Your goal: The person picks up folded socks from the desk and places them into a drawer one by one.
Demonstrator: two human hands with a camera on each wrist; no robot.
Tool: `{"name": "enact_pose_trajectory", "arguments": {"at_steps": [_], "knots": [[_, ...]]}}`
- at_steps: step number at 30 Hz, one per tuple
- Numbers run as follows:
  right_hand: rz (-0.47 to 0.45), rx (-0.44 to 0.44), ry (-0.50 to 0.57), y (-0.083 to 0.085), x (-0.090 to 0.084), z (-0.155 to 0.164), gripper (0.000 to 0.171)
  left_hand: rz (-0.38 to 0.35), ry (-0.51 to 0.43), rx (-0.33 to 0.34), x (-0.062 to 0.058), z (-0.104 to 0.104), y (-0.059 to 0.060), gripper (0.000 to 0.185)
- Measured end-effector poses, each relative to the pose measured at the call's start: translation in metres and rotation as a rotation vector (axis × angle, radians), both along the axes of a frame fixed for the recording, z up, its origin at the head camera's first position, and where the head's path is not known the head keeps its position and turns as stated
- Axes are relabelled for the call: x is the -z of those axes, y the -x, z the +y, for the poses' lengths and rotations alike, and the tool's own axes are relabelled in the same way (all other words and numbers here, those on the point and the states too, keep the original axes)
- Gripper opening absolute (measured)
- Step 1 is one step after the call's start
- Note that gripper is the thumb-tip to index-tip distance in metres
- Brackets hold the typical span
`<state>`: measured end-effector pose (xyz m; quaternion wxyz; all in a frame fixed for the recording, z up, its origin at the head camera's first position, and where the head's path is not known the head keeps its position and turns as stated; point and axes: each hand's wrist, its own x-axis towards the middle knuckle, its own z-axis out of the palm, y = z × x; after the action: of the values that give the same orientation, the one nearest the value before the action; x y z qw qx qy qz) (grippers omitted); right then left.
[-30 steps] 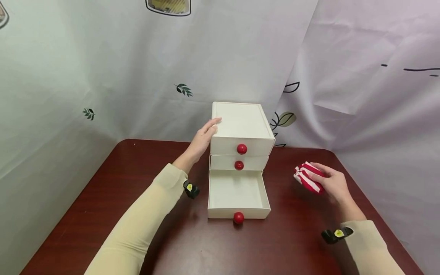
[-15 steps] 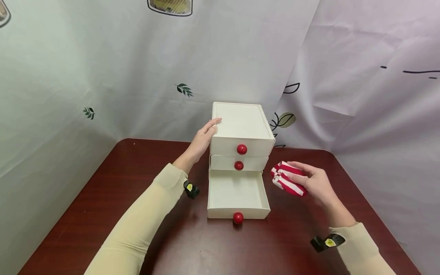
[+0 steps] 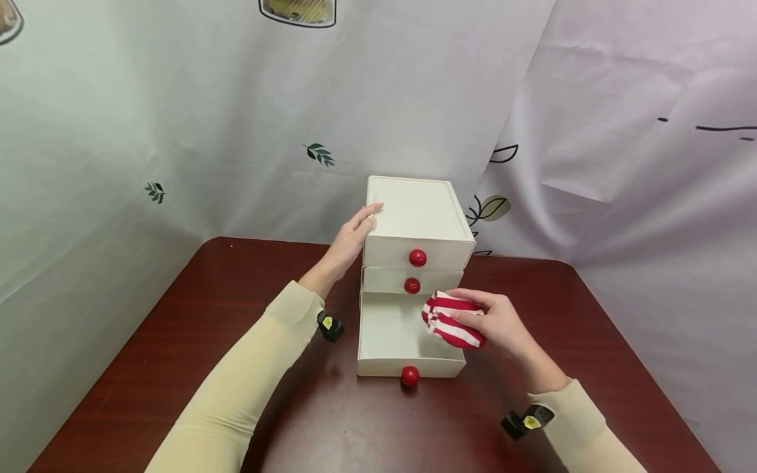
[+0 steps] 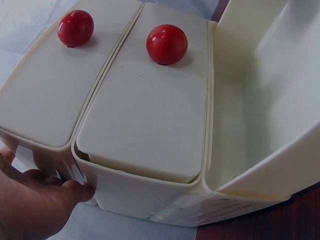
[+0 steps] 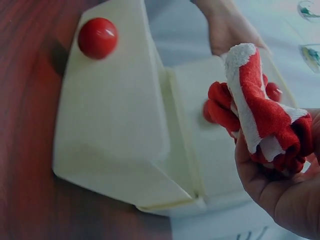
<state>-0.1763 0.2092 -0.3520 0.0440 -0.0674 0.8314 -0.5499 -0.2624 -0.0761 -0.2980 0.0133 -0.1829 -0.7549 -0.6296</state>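
Head view: the right hand (image 3: 503, 325) covers part of the red-and-white striped cloth (image 3: 451, 320), fingers curled round it, above the right side of the open bottom drawer (image 3: 393, 332) of the drawer unit (image 3: 416, 217) on the worktop (image 3: 236, 315). The left hand (image 3: 349, 236) lies with straight fingers against the unit's left top edge.

Left wrist view: only a fingertip (image 4: 80, 191) and palm show, touching the unit's wall (image 4: 150, 195).

Right wrist view: the cloth (image 5: 260, 110), bunched, hides the fingers holding it; the drawer (image 5: 117, 125) lies to its left.

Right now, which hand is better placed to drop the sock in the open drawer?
Right hand: it grips the sock over the open drawer. Left hand rests on the cabinet side.
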Motion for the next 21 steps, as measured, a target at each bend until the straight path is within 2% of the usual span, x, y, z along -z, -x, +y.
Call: {"name": "enact_pose_trajectory", "arguments": {"at_steps": [5,11,14,21], "knots": [[-0.005,-0.044,-0.045,0.007,0.013,-0.017,0.043,0.003,0.002,0.009,0.0,-0.001,-0.001,0.043],[-0.042,-0.082,-0.045,0.014,0.028,-0.034,0.035,0.012,0.005,0.013,0.0,0.001,-0.002,0.043],[0.0,-0.13,-0.116,0.016,0.034,-0.04,0.032,0.014,0.015,0.006,0.001,0.001,0.0,0.043],[0.106,-0.208,-0.21,0.019,0.045,-0.052,0.03,0.013,0.005,-0.008,0.021,-0.001,0.024,0.042]]}}
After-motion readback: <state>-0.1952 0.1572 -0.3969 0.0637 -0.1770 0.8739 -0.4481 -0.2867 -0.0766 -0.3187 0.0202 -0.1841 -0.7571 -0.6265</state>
